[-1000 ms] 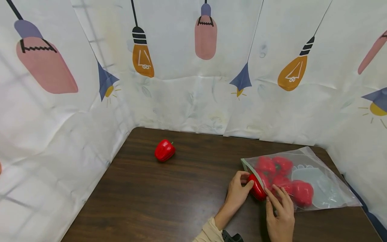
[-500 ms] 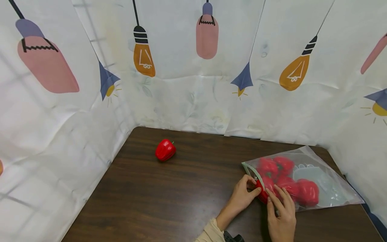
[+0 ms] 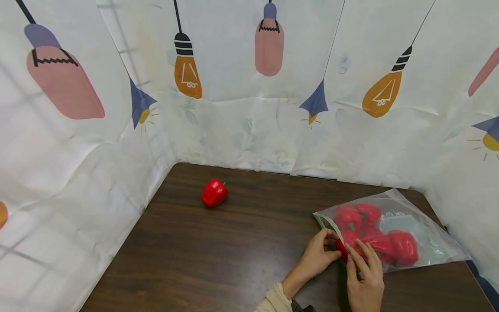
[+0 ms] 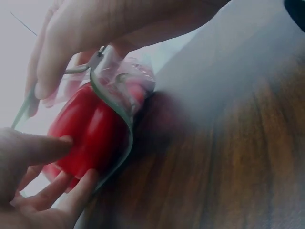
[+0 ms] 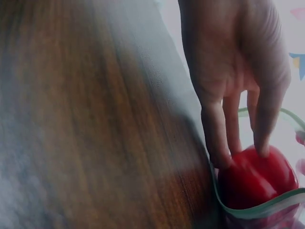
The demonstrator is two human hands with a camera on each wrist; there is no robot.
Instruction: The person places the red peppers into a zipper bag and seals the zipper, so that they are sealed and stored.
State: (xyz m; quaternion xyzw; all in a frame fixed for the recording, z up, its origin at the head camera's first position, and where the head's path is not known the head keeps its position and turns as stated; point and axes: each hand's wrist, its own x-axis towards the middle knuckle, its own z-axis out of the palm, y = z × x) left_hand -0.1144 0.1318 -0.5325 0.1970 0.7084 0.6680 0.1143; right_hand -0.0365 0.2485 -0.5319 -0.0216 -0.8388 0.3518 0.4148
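A clear zip bag (image 3: 440, 249) with a pale green edge lies at the table's right, several red bell peppers (image 3: 403, 248) inside it. At its mouth, my left hand (image 3: 316, 259) grips another red bell pepper (image 4: 88, 136) between thumb and fingers; most of this pepper is inside the opening. The right wrist view shows the same bell pepper (image 5: 257, 174) with the left fingers on it and the green rim around it. My right hand (image 3: 366, 277) pinches the near edge of the bag's mouth. One more bell pepper (image 3: 214, 193) lies alone at the back left.
The dark wooden table (image 3: 218, 255) has a white curtain (image 3: 234, 130) printed with lamps behind it and at its left. A pale patch (image 3: 405, 227) shows on the bag. The bag's far corner reaches the table's right edge.
My left hand has moved right, pushing the bell pepper from the mouth deeper into the bag. The peppers inside have shifted slightly right. My right hand stays at the bag's edge.
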